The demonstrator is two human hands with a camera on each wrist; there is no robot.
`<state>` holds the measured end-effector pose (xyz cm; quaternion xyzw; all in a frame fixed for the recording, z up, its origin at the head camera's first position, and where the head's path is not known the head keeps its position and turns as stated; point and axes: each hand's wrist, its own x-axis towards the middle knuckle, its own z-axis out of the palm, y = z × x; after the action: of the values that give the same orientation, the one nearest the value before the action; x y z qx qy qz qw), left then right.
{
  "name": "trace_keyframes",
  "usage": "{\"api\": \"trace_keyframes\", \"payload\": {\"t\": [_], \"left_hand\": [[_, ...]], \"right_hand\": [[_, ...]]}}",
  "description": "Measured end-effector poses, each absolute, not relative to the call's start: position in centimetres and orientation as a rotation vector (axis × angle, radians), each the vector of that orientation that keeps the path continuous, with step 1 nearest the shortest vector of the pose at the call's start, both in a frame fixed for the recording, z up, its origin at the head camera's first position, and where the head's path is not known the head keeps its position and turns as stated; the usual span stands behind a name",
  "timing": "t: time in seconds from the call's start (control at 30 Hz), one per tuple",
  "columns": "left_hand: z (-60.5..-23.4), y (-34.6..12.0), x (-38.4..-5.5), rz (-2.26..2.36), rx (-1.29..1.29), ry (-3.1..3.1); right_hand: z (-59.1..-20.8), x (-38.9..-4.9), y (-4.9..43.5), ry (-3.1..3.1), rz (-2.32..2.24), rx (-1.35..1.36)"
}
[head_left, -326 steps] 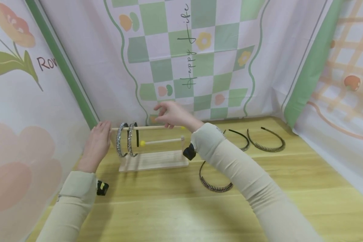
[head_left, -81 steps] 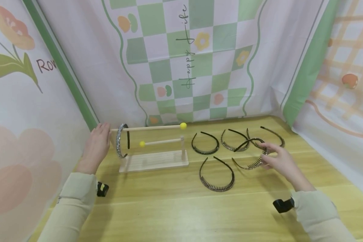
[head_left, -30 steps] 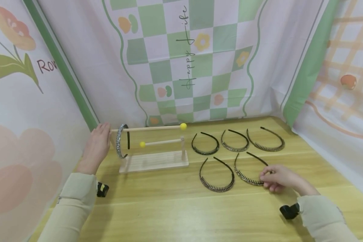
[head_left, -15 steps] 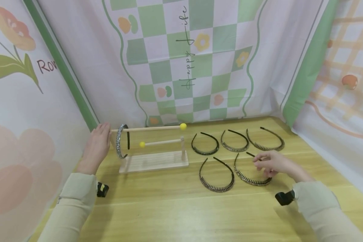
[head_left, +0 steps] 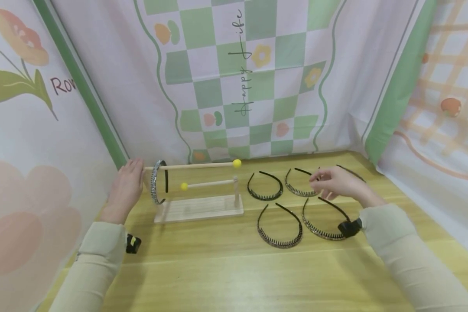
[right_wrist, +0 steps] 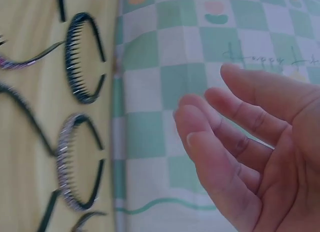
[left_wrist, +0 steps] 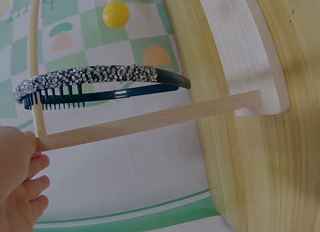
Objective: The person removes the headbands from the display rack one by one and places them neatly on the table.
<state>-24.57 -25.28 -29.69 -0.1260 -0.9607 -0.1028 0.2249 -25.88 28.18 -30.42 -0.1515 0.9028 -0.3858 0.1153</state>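
My left hand (head_left: 124, 190) grips the top of the upright at the left end of a wooden headband stand (head_left: 199, 209). In the left wrist view, that hand (left_wrist: 20, 177) sits at the upright's end, three fingers curled beside it. One headband studded with silvery stones (left_wrist: 100, 74) hangs on the upper bar, close to the hand. Holding nothing, my right hand (head_left: 341, 184) hovers over the back-right headbands, fingers loosely bent. The right wrist view shows this hand (right_wrist: 250, 147) with bare space between thumb and fingers. Beneath its wrist lies a toothed headband (head_left: 323, 234).
More toothed headbands lie on the wooden table (head_left: 218, 277): a black one (head_left: 265, 197) beside the stand, another (head_left: 281, 243) in front, and two at the back right, partly covered by my hand. Yellow balls (head_left: 237, 164) cap the stand's bars. A printed curtain (head_left: 257, 86) hangs behind.
One of two headbands left the upper bar. My right hand laid a headband at the front right, let go, then moved back and left. The left hand stayed on the stand.
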Motion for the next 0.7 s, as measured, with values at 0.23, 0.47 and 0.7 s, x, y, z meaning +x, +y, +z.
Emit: {"api": "trace_keyframes", "payload": {"t": [0.23,0.47,0.7], "left_hand": [[-29.6,-25.2,-24.7,-0.285,-0.353,-2.661],[-29.7,-25.3,-24.7,-0.266,-0.351,-2.665],[-29.8,-25.3,-24.8,-0.233,-0.363,-2.619]], "right_hand": [[-27.0,-27.8,26.1,2.703,-1.165,-0.482],[-24.0,-29.2,23.7,2.755,-1.165,-0.538],[-21.8,-30.4,20.5,2.807,-1.205,-0.561]]}}
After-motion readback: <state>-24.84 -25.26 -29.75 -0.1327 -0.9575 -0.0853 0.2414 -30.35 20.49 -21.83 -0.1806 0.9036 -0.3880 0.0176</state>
